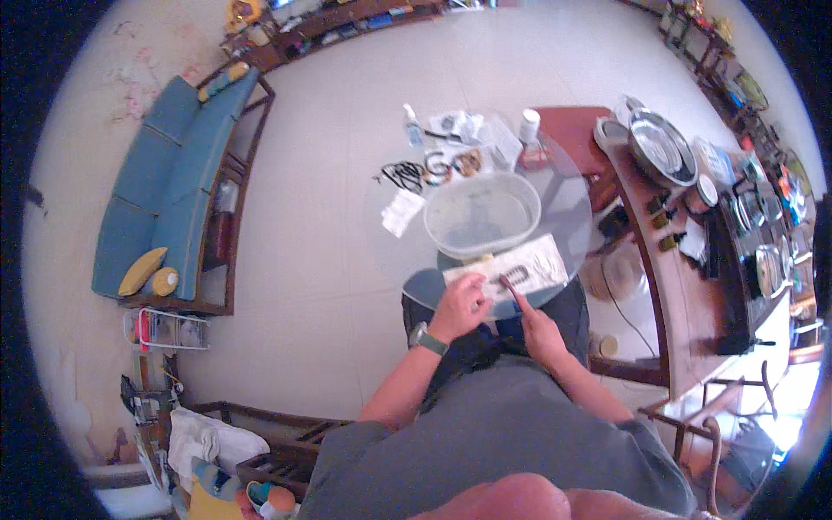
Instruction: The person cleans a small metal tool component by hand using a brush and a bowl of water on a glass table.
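In the head view a white cloth or paper towel [550, 252] lies near the front edge of a round glass table. A dark, curved item like a beaded bracelet [519, 273] rests on it. My right hand [543, 335] grips a thin brown-handled tool [513, 290], perhaps a brush, whose tip is at the bracelet's left end. Over the cloth's left end is my left hand [460, 307], fingers bent and thumb apart, with nothing visible in it. Just beyond the cloth stands a translucent oval plastic basin [431, 229].
Behind the basin lie a tangle of black cord [402, 175], bracelets [465, 164], a pump bottle [412, 127] and a white bottle [530, 126]. A paper sheet [403, 212] is at left. On the right, a wooden table [640, 237] carries a metal bowl [662, 146].
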A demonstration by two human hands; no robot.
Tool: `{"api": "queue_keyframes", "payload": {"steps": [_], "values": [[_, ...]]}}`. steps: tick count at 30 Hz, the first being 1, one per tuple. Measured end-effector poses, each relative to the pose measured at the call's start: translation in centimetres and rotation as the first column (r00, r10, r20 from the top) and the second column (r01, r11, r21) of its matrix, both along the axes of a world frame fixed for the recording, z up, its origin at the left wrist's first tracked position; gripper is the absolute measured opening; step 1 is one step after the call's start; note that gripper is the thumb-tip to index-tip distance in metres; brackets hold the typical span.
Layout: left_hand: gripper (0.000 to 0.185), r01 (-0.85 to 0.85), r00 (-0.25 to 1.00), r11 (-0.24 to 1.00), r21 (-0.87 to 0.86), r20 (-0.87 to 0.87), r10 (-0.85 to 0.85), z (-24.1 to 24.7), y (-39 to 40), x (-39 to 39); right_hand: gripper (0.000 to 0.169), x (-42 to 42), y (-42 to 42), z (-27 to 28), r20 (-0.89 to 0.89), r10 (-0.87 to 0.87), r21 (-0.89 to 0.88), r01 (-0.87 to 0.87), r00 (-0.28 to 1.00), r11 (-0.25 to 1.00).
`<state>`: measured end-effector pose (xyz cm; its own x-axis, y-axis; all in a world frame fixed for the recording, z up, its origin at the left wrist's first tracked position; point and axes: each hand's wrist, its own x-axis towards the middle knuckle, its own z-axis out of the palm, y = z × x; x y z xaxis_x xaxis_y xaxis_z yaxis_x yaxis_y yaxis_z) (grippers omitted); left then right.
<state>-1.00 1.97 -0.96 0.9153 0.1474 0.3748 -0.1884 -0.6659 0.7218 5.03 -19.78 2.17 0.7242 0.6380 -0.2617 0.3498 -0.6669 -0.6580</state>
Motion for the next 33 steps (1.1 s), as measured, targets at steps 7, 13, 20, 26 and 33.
{"api": "queue_keyframes", "payload": {"steps": [7, 13, 20, 26, 33], "values": [[0.017, -0.047, 0.999, 0.990, -0.133, -0.030, 0.043, 1.0, 0.4, 0.1, 0.064, 0.3, -0.2, -0.6, 0.055, 0.045, 0.005, -0.046, 0.997, 0.999], [0.019, -0.031, 1.000, 0.999, -0.021, -0.007, 0.031, 0.8, 0.8, 0.2, 0.063, 0.4, -0.4, -1.0, 0.040, 0.044, 0.040, -0.046, 0.998, 0.998], [0.019, -0.142, 0.989, 0.990, 0.024, 0.031, 0.141, 0.4, 0.5, 0.0, 0.061, 0.6, -0.3, -0.6, 0.008, 0.037, 0.015, -0.037, 0.999, 0.999], [0.018, -0.258, 0.966, 0.965, 0.035, 0.013, 0.258, 0.6, 0.2, -0.6, 0.060, 0.6, -0.5, -0.6, -0.007, 0.030, 0.044, -0.030, 1.000, 0.999], [0.016, -0.275, 0.961, 0.959, 0.064, 0.037, 0.273, 0.3, 0.2, -0.9, 0.059, 0.5, -0.6, -1.1, 0.013, 0.031, 0.054, -0.032, 0.999, 0.998]]}}
